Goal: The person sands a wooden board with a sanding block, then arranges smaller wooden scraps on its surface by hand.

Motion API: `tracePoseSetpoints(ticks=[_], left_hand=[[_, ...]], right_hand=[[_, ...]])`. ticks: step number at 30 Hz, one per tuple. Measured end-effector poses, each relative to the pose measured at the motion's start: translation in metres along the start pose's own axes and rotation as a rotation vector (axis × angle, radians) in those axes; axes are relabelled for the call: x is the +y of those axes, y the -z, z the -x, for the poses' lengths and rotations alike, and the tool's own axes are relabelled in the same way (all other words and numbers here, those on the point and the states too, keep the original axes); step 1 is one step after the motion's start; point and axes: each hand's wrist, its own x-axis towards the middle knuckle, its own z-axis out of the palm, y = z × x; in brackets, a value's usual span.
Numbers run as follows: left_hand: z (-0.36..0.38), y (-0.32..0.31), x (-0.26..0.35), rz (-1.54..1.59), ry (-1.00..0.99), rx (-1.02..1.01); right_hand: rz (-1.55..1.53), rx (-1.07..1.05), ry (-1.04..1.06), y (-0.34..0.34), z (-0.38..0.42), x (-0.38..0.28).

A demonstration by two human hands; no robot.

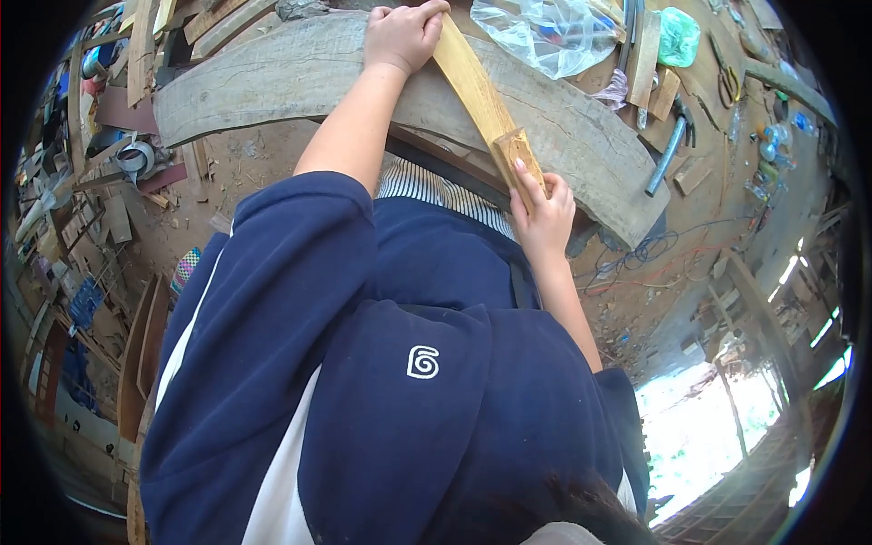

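Two sets of fingers held a pale wood strip [473, 84] and the short wooden block [511, 150] over its near end.
The right hand [548, 213] pinched the block, one finger stretched along its top; the left hand [401, 38] had its fingers bent close together on the strip's far end, tips partly hidden. The strip crossed the counter [263, 82] from far edge to near edge. Good control probably called for a firm left grip, the block flat and fingertips clear of its underside. A clear plastic bag [545, 36] lay by the far edge, a hammer [668, 154] by the right corner.
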Motion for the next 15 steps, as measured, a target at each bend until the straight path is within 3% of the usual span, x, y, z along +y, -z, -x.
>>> tracePoseSetpoints(ticks=[10, 15], left_hand=[[-0.001, -0.005, -0.003, -0.019, -0.003, -0.005], [0.0, -0.006, -0.005, -0.012, -0.023, 0.041]], right_hand=[[0.0, 0.087, 0.037, -0.03, -0.116, -0.059], [-0.016, 0.108, 0.064, -0.024, -0.094, -0.048]])
